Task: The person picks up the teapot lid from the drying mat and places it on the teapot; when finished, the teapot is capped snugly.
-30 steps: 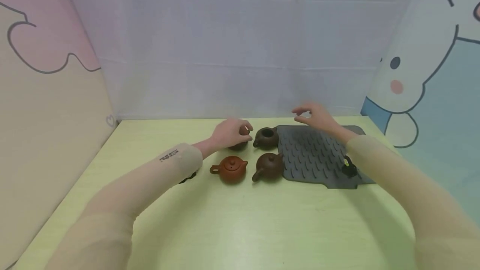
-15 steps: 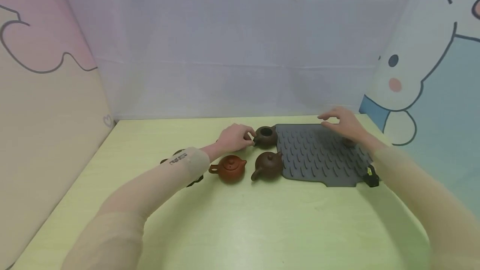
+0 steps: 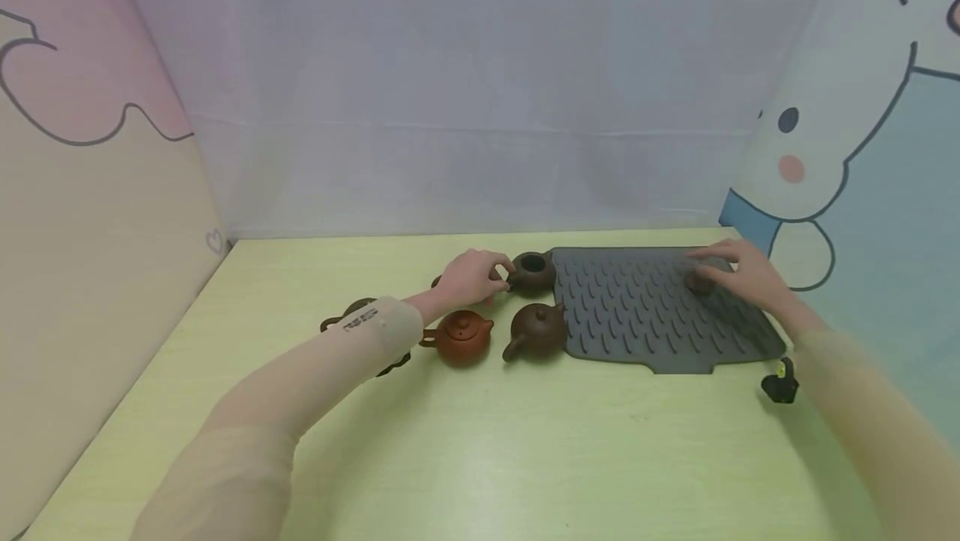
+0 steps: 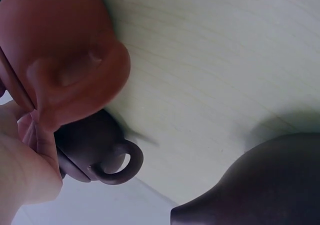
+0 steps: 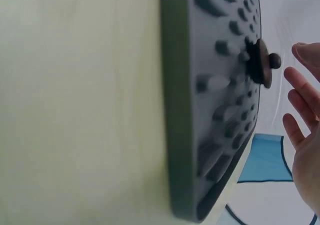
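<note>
My left hand (image 3: 472, 276) is at the back middle of the table, thumb and finger pinching the left-hand end of a lidless dark teapot (image 3: 534, 274). In the left wrist view, the left hand (image 4: 31, 157) has its fingertips hidden behind a red clay teapot (image 4: 65, 35); a lidded dark teapot (image 4: 92, 140) stands beyond. Over the grey mat (image 3: 615, 308), my right hand (image 3: 750, 276) reaches toward a small dark teapot lid (image 3: 699, 281). In the right wrist view, its spread fingers stay apart from the lid's knob (image 5: 274, 61).
Nearer me are the red teapot (image 3: 462, 338) and a brown teapot (image 3: 538, 331), close to the mat's left edge. Another dark teapot (image 3: 360, 305) is partly behind my left sleeve. A white cloth wall (image 3: 480, 91) rises behind the table's back edge.
My right hand has moved right and down over the mat to the lid. My left hand has shifted right, from over one dark teapot to the lidless one.
</note>
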Demonstrator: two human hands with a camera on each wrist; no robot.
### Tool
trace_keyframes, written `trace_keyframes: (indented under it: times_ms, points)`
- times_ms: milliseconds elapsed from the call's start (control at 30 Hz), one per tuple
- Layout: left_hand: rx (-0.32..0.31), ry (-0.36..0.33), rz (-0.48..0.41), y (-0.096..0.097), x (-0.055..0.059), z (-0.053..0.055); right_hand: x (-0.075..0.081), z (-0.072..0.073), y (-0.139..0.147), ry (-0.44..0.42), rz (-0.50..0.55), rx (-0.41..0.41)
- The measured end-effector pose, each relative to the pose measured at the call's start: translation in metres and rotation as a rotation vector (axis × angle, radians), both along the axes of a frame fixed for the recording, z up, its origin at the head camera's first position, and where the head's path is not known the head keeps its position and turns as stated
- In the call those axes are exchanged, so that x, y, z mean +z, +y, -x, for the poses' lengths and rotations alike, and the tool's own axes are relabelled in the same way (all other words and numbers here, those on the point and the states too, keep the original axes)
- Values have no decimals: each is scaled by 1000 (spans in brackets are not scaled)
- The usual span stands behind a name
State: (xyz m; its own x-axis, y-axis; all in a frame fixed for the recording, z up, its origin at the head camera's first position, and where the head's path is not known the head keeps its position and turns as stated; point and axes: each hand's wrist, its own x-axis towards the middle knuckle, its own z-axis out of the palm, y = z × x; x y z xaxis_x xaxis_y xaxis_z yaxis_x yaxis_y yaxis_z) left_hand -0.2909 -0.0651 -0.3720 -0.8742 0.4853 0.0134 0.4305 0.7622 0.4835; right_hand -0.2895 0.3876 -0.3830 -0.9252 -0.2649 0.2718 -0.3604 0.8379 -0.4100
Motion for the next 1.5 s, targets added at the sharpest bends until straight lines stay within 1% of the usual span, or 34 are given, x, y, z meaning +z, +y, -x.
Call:
trace_keyframes:
  times_ms: [167,300,467,733,967,1167,1500]
  points:
    - [8,4,-7,0,-1,0,-5,-4,9,6,-20,29]
    - [7,3,-19,0,-2,0,-8,-4,13,-15,-55,7]
    - [14,-16,-36,0,-2,0,-12,-2,15,-29,-74,-26]
    - [20,-34,-55,0,0,-1,-12,-2,15,-59,-56,-46]
    - [28,-33,-63,0,-4,1,-8,-3,8,-48,-54,-33]
    - [31,-35,-74,1,-6,2,-5,3,1,-82,-73,-56]
    - [32,-40,-76,0,-4,0,6,12,-15,-70,-65,-61]
